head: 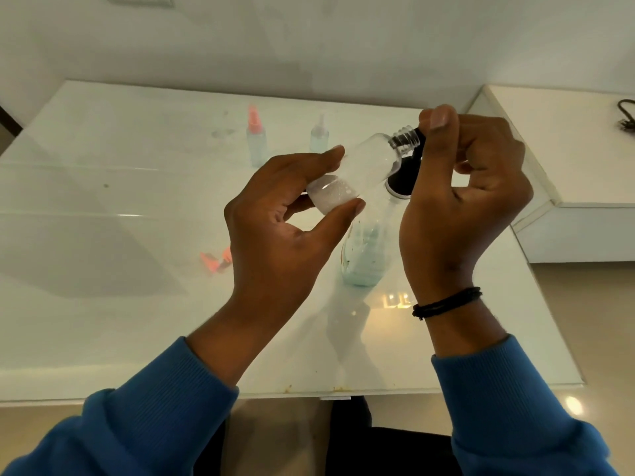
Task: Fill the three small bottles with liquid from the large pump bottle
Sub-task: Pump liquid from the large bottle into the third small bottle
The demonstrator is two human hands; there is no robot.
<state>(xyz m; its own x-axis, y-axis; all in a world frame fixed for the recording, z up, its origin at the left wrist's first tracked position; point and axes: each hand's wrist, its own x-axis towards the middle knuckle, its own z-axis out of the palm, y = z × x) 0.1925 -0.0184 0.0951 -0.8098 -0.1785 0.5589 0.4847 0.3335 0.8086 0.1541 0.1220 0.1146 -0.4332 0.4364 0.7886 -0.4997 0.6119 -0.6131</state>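
My left hand (285, 214) pinches the base of a small clear bottle (357, 173), uncapped and tilted with its threaded neck up and to the right. A little foamy liquid lies in its bottom end. The neck meets the black pump head (405, 176) of the large clear bottle (364, 255), which stands on the table with bluish liquid low inside. My right hand (464, 187) curls around that pump head, thumb on top. Two other small bottles stand farther back: one with a pink spray top (256, 139), one with a pale top (319, 137).
A pink spray cap (216, 261) lies loose on the glossy white table (103, 304), left of my left hand. A white cabinet (567, 159) with a black cable stands at the right. The table's front edge runs near my sleeves.
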